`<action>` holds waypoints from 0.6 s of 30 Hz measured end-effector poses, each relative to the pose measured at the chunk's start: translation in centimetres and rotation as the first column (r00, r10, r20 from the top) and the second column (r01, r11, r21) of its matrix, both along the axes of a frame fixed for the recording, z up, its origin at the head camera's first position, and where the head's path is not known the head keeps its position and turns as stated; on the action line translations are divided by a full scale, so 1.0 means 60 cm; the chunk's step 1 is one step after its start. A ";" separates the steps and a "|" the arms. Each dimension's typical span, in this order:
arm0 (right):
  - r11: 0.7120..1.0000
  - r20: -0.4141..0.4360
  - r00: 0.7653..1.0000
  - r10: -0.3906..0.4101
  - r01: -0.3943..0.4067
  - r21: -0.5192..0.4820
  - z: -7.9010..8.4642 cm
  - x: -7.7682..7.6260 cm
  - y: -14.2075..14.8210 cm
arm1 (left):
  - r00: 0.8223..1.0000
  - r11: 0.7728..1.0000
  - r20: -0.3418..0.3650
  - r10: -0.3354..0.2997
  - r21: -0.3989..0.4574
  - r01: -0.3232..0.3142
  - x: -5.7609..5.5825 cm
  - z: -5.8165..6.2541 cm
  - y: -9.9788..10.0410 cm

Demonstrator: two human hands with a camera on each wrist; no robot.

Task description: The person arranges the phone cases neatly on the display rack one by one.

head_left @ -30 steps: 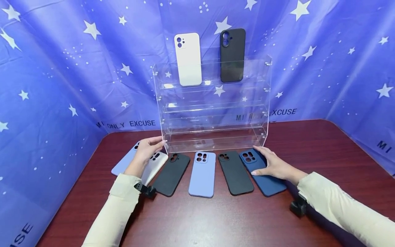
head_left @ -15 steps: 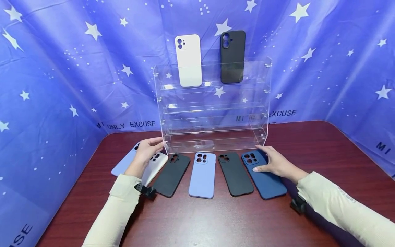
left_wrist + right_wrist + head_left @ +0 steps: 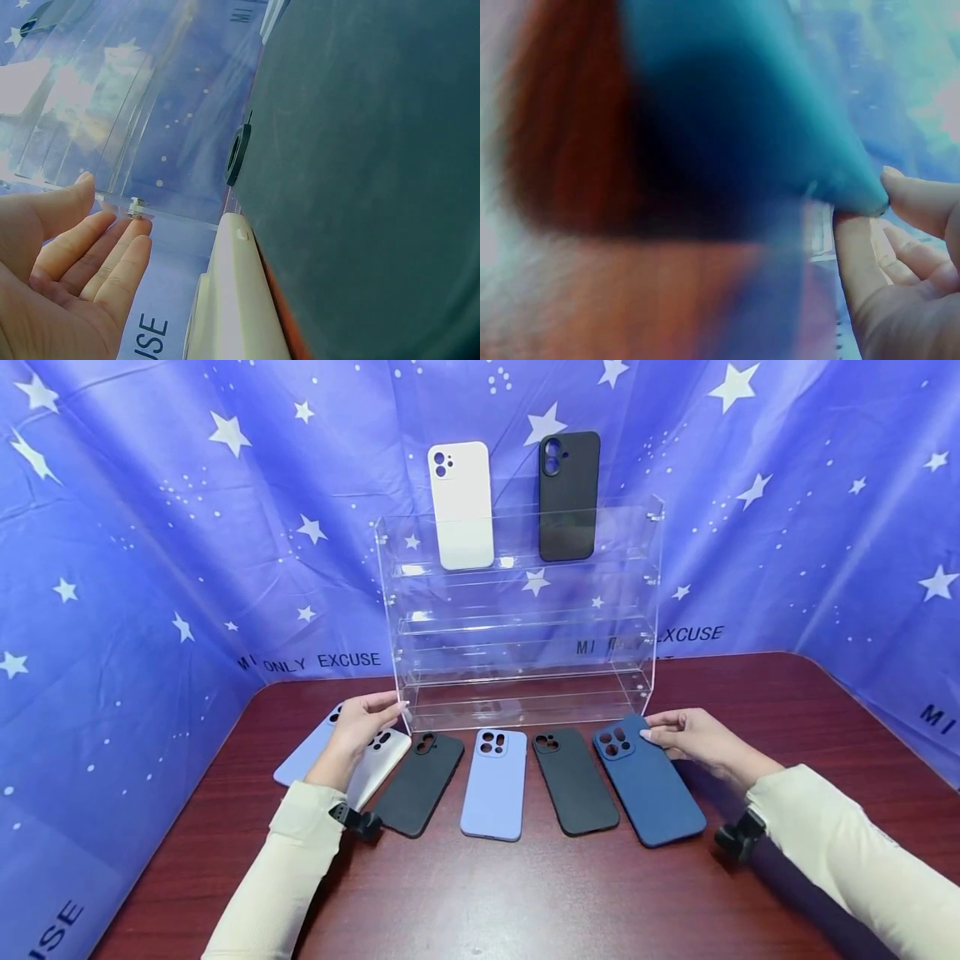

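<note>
My right hand (image 3: 699, 742) pinches the upper right corner of a dark blue phone case (image 3: 656, 793) between thumb and fingers. In the right wrist view that case (image 3: 727, 97) slants up from the tabletop, blurred. At the left, my left hand (image 3: 360, 727) grips the lower left side of a clear acrylic display stand (image 3: 517, 677). The left wrist view has the thumb and fingers (image 3: 124, 281) at the panel's edge, by a small metal screw. A white phone case (image 3: 462, 506) and a black one (image 3: 570, 497) stand upright on the stand's top tier.
Along the stand's front lie a black case (image 3: 420, 785), a light blue case (image 3: 493, 785) and another black case (image 3: 576, 785). A white case (image 3: 378, 768) and a light blue case (image 3: 306, 752) lie partly under the left forearm. A starry blue curtain (image 3: 300, 585) surrounds the table.
My right hand has moved from over the dark blue case to its upper right corner, and that corner now tips up. The left hand stays on the stand.
</note>
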State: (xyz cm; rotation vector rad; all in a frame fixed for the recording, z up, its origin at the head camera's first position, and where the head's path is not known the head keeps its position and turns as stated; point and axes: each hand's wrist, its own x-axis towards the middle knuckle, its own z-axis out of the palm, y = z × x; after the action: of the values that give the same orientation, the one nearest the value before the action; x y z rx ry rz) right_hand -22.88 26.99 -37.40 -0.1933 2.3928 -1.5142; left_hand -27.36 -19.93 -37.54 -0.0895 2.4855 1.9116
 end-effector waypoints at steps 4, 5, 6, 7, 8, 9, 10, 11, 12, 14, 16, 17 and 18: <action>0.994 0.044 0.999 0.018 -0.013 -0.109 0.026 -0.002 -0.006 | 1.000 1.000 -0.005 -0.002 -0.001 0.002 0.000 -0.002 -0.001; 0.993 0.043 0.999 0.023 -0.018 -0.119 0.033 -0.002 -0.008 | 1.000 1.000 -0.005 -0.001 -0.005 0.001 0.000 -0.002 -0.001; 0.991 0.040 0.999 0.022 -0.017 -0.129 0.039 -0.003 -0.011 | 1.000 1.000 -0.004 -0.001 -0.007 0.001 0.000 -0.002 -0.001; 0.989 0.038 0.999 0.022 -0.016 -0.147 0.046 -0.004 -0.015 | 1.000 1.000 -0.001 0.000 -0.009 0.000 -0.001 -0.003 -0.002; 0.987 0.035 0.999 0.020 -0.014 -0.163 0.053 -0.006 -0.019 | 1.000 1.000 0.001 -0.001 -0.011 0.001 -0.001 -0.003 -0.002; 0.985 0.029 0.999 0.020 -0.014 -0.174 0.059 -0.008 -0.023 | 1.000 1.000 0.003 0.001 -0.009 -0.001 0.000 -0.002 -0.002; 0.985 0.019 1.000 0.017 -0.014 -0.174 0.066 -0.009 -0.027 | 1.000 1.000 0.005 0.001 -0.004 -0.001 0.000 -0.002 -0.002; 0.985 0.008 1.000 0.020 -0.018 -0.173 0.073 -0.011 -0.030 | 1.000 1.000 0.006 0.001 -0.004 -0.001 0.000 -0.001 -0.002; 0.984 -0.002 1.000 0.019 -0.019 -0.180 0.080 -0.012 -0.034 | 1.000 1.000 0.007 -0.001 -0.001 0.001 0.001 -0.001 -0.002; 0.980 -0.022 1.000 0.012 -0.016 -0.197 0.095 -0.015 -0.044 | 1.000 1.000 0.009 -0.003 -0.002 0.003 0.001 -0.001 -0.001; 0.976 -0.057 0.998 -0.008 -0.004 -0.219 0.111 -0.017 -0.056 | 1.000 1.000 0.008 -0.006 0.001 0.006 0.001 -0.001 -0.001; 0.973 -0.081 0.996 -0.021 0.002 -0.233 0.119 -0.018 -0.062 | 1.000 1.000 0.007 -0.008 0.000 0.008 0.001 -0.001 -0.001; 0.969 -0.106 0.994 -0.036 0.009 -0.248 0.126 -0.019 -0.069 | 1.000 1.000 0.006 -0.011 0.001 0.011 0.000 -0.001 -0.001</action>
State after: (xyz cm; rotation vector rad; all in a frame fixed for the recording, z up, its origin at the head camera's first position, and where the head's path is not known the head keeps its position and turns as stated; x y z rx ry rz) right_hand -24.02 22.85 -29.83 -0.3120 2.2877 -1.8563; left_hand -27.33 -20.00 -37.62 -0.0813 2.4766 1.9053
